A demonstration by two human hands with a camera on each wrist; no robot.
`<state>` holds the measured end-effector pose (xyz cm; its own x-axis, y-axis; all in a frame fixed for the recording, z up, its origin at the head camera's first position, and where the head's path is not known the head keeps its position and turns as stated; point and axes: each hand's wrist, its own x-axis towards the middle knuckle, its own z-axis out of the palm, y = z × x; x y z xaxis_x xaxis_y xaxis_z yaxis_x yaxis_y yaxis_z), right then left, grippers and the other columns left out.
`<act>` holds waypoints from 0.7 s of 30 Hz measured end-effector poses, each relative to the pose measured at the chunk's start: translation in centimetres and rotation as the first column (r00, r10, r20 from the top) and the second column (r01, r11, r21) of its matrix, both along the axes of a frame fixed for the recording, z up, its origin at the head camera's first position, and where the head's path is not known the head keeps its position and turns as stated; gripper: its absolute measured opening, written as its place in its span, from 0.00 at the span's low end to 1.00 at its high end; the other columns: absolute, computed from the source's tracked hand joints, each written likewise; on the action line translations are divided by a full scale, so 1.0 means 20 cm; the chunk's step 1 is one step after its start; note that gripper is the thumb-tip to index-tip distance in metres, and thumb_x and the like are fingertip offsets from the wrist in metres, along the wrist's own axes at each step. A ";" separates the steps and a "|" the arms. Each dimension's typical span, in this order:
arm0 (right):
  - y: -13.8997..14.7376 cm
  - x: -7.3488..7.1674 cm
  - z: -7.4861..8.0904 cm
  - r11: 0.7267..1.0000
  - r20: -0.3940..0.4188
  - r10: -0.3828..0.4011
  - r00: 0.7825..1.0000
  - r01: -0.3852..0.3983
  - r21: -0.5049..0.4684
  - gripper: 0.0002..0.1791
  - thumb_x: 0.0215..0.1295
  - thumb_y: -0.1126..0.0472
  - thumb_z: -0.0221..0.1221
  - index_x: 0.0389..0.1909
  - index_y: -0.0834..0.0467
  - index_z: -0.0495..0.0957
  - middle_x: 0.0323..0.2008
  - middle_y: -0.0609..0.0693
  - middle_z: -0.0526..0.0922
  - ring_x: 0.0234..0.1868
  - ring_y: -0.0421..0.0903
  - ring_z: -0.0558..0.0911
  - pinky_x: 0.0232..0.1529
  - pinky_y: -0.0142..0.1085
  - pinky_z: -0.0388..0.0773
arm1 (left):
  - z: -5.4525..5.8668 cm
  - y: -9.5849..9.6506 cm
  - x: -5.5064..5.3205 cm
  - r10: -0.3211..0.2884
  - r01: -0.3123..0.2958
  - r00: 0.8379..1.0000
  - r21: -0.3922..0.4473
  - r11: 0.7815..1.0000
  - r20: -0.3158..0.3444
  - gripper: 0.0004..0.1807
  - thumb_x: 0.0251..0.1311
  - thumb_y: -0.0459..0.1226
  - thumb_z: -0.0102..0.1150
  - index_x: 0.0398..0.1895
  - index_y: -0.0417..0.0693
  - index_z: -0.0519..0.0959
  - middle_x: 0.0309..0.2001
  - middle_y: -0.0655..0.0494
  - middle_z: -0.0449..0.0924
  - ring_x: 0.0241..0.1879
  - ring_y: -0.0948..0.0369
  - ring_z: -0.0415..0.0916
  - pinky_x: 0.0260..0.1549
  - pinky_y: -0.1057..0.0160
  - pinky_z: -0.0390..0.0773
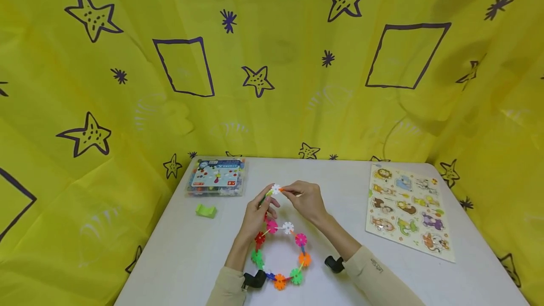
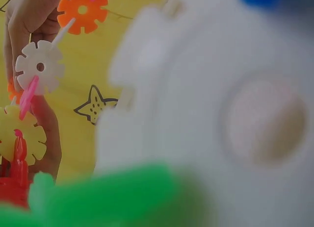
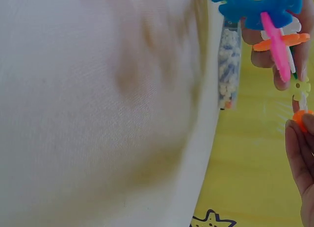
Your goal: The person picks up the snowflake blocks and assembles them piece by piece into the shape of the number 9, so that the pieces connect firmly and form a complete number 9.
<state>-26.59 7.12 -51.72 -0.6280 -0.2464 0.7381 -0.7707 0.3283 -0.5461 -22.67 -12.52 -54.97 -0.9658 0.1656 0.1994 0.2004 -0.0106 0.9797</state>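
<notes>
In the head view a loop of notched plastic snowflake discs (image 1: 279, 281), in pink, red, orange, green and white, hangs or lies below both hands. My left hand (image 1: 254, 214) holds the chain's upper end, near a white disc (image 1: 276, 189). Opposite it, my right hand (image 1: 307, 200) pinches an orange disc between thumb and fingers; the right wrist view shows this orange disc (image 3: 300, 120) close to a pale yellow disc (image 3: 300, 88). A large white disc (image 2: 167, 114) and a green one (image 2: 108, 192) blur close to the left wrist camera.
A clear plastic box (image 1: 216, 177) with a blue label stands at the table's back left. Nearer lies a light green curved piece (image 1: 206, 210). On the right is an animal picture board (image 1: 405, 211). A yellow patterned curtain (image 1: 280, 122) closes off the back.
</notes>
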 end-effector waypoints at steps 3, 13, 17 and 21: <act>-0.01 0.00 -0.01 1.000 0.000 -0.004 1.000 0.004 0.008 0.06 0.55 0.73 0.75 0.33 0.61 0.91 0.29 0.50 0.90 0.29 0.44 0.89 0.33 0.28 0.84 | -0.01 0.00 0.00 -0.009 0.009 1.000 -0.011 1.000 -0.009 0.24 0.84 0.42 0.43 0.79 0.55 0.67 0.44 0.36 0.81 0.34 0.35 0.81 0.32 0.66 0.82; -0.01 0.01 -0.02 1.000 0.078 -0.016 0.997 0.017 -0.012 0.05 0.57 0.71 0.75 0.33 0.60 0.91 0.30 0.49 0.90 0.28 0.41 0.89 0.32 0.29 0.84 | 0.02 -0.06 -0.01 -0.066 0.069 0.997 -0.074 0.995 0.032 0.29 0.81 0.44 0.51 0.81 0.62 0.62 0.52 0.33 0.82 0.37 0.44 0.84 0.37 0.65 0.85; 0.01 0.02 -0.03 0.999 0.099 -0.046 0.994 0.048 -0.014 0.05 0.57 0.70 0.75 0.32 0.59 0.91 0.30 0.48 0.90 0.27 0.40 0.88 0.31 0.29 0.84 | 0.04 -0.08 0.01 -0.096 0.105 0.990 -0.076 0.992 0.105 0.40 0.78 0.44 0.56 0.85 0.62 0.48 0.57 0.36 0.81 0.42 0.46 0.85 0.41 0.62 0.85; 0.03 0.03 -0.03 0.997 0.125 -0.072 0.990 0.076 -0.023 0.05 0.57 0.70 0.76 0.32 0.59 0.91 0.30 0.48 0.90 0.26 0.40 0.88 0.30 0.29 0.83 | 0.06 -0.11 0.05 -0.091 0.117 0.973 -0.112 0.987 0.214 0.47 0.75 0.43 0.62 0.85 0.51 0.43 0.62 0.37 0.76 0.48 0.45 0.83 0.46 0.54 0.85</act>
